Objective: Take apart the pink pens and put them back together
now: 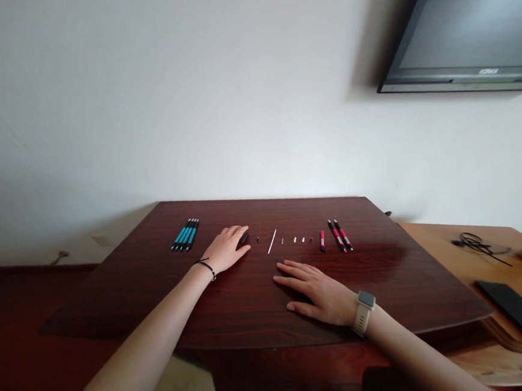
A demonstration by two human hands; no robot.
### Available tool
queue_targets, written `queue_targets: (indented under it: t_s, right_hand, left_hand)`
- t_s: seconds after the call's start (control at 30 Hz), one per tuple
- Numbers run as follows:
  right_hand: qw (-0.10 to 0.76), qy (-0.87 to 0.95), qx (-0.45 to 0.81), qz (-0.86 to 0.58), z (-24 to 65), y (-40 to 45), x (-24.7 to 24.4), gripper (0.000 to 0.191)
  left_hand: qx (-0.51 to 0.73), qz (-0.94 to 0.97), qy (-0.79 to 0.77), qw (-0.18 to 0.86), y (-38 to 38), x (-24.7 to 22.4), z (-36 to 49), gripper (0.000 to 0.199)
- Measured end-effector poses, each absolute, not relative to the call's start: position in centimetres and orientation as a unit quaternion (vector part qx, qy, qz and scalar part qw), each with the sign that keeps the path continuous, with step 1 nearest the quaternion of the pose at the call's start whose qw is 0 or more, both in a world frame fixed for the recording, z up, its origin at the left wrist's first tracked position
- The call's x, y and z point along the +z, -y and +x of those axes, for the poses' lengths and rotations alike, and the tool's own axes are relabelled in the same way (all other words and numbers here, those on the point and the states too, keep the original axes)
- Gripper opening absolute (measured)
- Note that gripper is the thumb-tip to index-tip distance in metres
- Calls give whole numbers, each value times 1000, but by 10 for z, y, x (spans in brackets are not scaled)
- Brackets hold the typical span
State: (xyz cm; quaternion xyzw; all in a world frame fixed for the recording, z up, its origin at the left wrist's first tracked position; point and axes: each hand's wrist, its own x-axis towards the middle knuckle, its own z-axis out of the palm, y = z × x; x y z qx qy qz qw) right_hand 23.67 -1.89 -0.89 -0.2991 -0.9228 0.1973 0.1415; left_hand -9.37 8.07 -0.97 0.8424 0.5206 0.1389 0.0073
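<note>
Over the dark wooden table [251, 321], my left hand [226, 248] reaches palm down, thumb apart from the fingers. A short black pen part [244, 238] lies between thumb and fingers; whether they touch it is unclear. My right hand [314, 290] rests flat, fingers spread and holding nothing. In a row beyond it lie a tiny dark piece [258, 240], a white refill tube [272, 242], a small spring [282, 241], two small white pieces [295, 240], a tiny red piece [310, 240] and a red pen barrel [322, 241].
Several turquoise-and-black pens [185, 235] lie side by side at the left. Two red-and-black pens [341, 235] sit at the right. A lighter wooden table [447, 246] adjoins on the right, with a black cable [474, 242] and a flat black object [508, 305]. A screen [476, 38] hangs above.
</note>
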Motion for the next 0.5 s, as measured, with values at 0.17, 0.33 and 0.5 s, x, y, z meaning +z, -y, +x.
queue_targets:
  t_s: [0.17, 0.33, 0.5]
  right_hand:
    - [149, 922, 198, -298, 237, 18, -9, 67]
    - [153, 922, 197, -296, 236, 18, -9, 67]
    - [145, 922, 196, -299, 236, 17, -10, 68]
  left_hand:
    - [165, 842, -513, -4, -91, -12, -82, 37]
    - [165, 829, -535, -9, -98, -12, -76, 28]
    - [161, 814, -558, -30, -96, -9, -76, 24]
